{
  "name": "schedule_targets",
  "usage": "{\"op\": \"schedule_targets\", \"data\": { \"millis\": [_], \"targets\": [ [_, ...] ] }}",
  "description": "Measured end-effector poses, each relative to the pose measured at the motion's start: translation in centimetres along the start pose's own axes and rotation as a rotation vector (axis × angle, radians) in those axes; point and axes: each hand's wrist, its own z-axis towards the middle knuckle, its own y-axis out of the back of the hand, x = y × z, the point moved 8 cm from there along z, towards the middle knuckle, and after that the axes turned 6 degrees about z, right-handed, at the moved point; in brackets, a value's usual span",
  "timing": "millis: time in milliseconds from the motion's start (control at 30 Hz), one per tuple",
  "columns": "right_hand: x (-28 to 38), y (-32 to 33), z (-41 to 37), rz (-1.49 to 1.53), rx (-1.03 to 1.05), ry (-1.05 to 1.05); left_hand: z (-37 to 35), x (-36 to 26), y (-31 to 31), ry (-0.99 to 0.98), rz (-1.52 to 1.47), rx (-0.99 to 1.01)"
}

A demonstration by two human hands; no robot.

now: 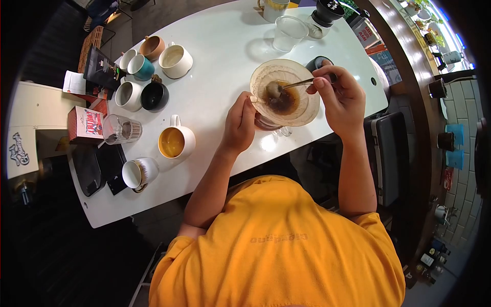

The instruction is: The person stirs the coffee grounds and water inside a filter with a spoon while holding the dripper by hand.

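Pinching a spoon (300, 83) over a cone (308, 109) of dark liquid (287, 104)

Set within the open mouth of the cone, close to the near edge of the desk (220, 56): the bowl of the spoon, in or just above the liquid; cannot tell which. Runs on its long axis from that bowl rightward and slightly away from the body, across the far right part of the rim, up to the right hand (341, 100). Places the bowl to the left of the right fingertips, between the two hands, though reached by the right alone through the handle.

On the right, thumb and fingers closed tight on the handle, with no gap to be seen; remaining fingers bent behind, forearm rising almost straight from a low elbow. On the left, fingers curled in against the left edge of the cone, apparently gripping it; forearm slanting inward, left hand (240, 123) lower than the rim.

Farther out, below the cone, a glass handle (285, 131); just past the right of the rim, a black round object (316, 63); beyond, a clear plastic cup (289, 36). Well to the left, a yellow-lined mug (188, 142), then a teal cup (138, 68) and a black cup (155, 98) among others.
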Motion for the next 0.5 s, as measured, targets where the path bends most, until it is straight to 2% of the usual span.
{"op": "schedule_targets", "data": {
  "millis": [333,500],
  "targets": [
    [-2.5,1.7,-0.8,0.124,-0.105,-0.041,0.0,0.6,0.2,0.039,0.02,-0.015],
    [-2.4,1.7,-1.9,-0.063,-0.136,-0.049,-0.1,0.8,0.0,0.031,0.024,-0.004]
  ]
}}
